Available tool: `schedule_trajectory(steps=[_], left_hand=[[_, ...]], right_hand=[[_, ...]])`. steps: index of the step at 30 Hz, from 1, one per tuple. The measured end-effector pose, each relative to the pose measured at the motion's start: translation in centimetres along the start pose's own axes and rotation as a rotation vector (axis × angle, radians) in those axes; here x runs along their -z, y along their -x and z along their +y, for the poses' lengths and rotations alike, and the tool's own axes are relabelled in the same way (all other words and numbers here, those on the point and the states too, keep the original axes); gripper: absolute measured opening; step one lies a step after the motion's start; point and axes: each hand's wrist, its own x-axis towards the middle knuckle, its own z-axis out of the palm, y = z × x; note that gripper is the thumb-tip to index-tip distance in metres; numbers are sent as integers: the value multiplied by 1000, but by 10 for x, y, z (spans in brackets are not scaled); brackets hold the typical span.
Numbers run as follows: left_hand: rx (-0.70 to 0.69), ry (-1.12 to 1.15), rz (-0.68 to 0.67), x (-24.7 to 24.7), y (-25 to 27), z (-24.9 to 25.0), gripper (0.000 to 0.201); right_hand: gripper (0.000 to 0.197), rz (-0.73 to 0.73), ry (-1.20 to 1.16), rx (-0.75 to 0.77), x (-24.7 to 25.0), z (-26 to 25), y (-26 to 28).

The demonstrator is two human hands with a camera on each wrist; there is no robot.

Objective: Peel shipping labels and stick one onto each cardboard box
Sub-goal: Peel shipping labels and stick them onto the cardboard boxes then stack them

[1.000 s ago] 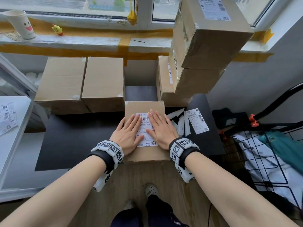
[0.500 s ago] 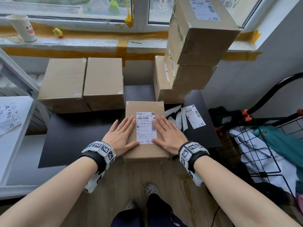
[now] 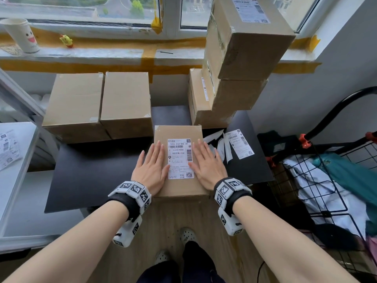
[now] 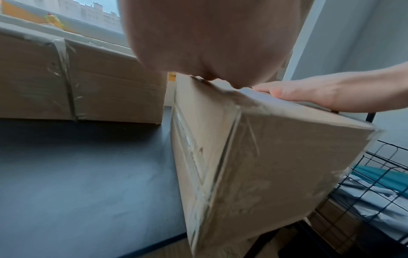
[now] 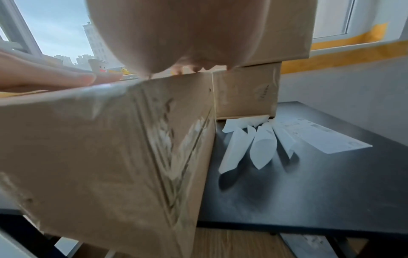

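The shipping label (image 3: pixel 180 158) lies flat on top of a small cardboard box (image 3: pixel 178 186) at the near edge of the black worktop (image 3: pixel 98 172). The left hand (image 3: pixel 151 168) and right hand (image 3: pixel 207 165) rest palm-down on the box top, one on each side of the label, fingers straight and gripping nothing. Just right of the box lie curled backing strips (image 5: pixel 251 144) and a loose label (image 3: pixel 240 143). 2 plain boxes (image 3: pixel 100 103) sit behind on the left; a stack of boxes (image 3: pixel 240 58) stands at the back right.
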Motion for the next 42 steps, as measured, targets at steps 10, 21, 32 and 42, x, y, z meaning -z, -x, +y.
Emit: schedule_trajectory(steps=[10, 21, 32, 42], left_hand=[[-63, -34, -58, 2, -24, 3, 75], [287, 669, -54, 4, 14, -8, 66], [377, 1030, -147, 8, 33, -3, 35], [360, 1176, -26, 36, 13, -4, 50]], right_hand=[[62, -20, 1, 60, 5, 1, -26], [66, -61, -766, -303, 8, 22, 9], [50, -42, -1037, -393, 16, -4, 27], [52, -58, -1022, -309, 47, -4, -14]])
